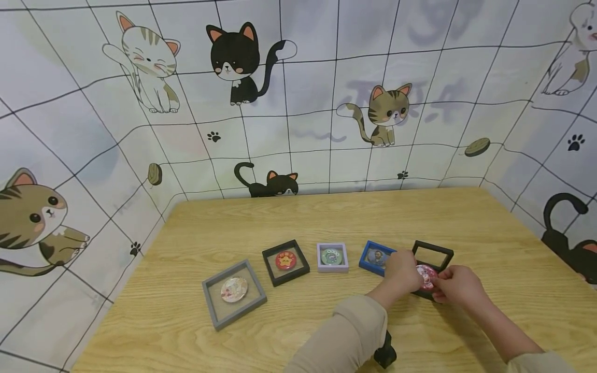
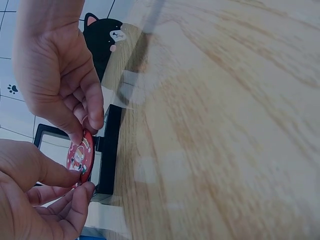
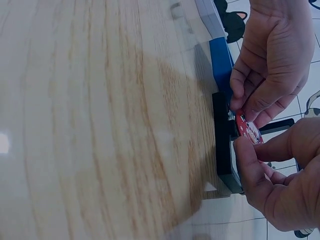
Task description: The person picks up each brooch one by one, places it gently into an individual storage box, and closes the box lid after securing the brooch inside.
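Observation:
A round red button badge (image 1: 426, 276) with a cartoon figure is pinched at opposite edges by both hands, close over an opened black display frame (image 1: 431, 255). My left hand (image 1: 402, 271) has thumb and fingers on the badge's left edge. From the other side, my right hand (image 1: 459, 286) pinches the right edge. The frame's lid half stands raised behind the badge, joined by a hinge to the lower half. In the left wrist view the badge (image 2: 80, 159) is tilted, with its printed face visible. Fingers hide part of the badge and the lower frame half (image 3: 225, 150).
Left of the hands, a blue frame (image 1: 368, 261), a lilac frame (image 1: 346, 259), a black frame (image 1: 271, 273) and a grey frame (image 1: 211, 305) lie in a row, each holding a round badge. A cat-print sheet (image 1: 308, 93) surrounds the wooden table (image 1: 163, 331).

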Tool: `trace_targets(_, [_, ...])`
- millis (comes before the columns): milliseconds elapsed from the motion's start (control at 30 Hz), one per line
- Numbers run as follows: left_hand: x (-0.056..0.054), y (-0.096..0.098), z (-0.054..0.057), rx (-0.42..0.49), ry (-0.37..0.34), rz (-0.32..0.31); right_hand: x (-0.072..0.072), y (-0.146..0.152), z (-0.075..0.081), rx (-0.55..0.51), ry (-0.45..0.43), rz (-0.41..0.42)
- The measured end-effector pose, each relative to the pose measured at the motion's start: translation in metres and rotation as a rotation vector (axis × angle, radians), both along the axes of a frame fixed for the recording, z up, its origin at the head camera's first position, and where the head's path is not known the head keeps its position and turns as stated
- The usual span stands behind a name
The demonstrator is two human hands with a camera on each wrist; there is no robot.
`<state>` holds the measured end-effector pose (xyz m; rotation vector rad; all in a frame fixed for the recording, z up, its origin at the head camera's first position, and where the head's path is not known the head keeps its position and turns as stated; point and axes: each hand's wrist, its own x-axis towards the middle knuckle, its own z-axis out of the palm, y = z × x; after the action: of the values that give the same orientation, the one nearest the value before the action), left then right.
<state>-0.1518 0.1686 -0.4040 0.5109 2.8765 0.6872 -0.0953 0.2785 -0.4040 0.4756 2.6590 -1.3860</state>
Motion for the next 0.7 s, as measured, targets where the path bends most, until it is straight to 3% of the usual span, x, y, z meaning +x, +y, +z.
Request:
trace_targets(333, [0.0012,-0.0007,-0.0021,-0.012,0.024,-0.023,0.0006,0.0016,-0.0046,-0.002,0.003,-0.008])
trace_targets(700, [0.0024,0.0025,-0.0021,-0.091,0.059,-0.039,-0.0005,0.0042,-0.008,0.007,0.003,-0.013])
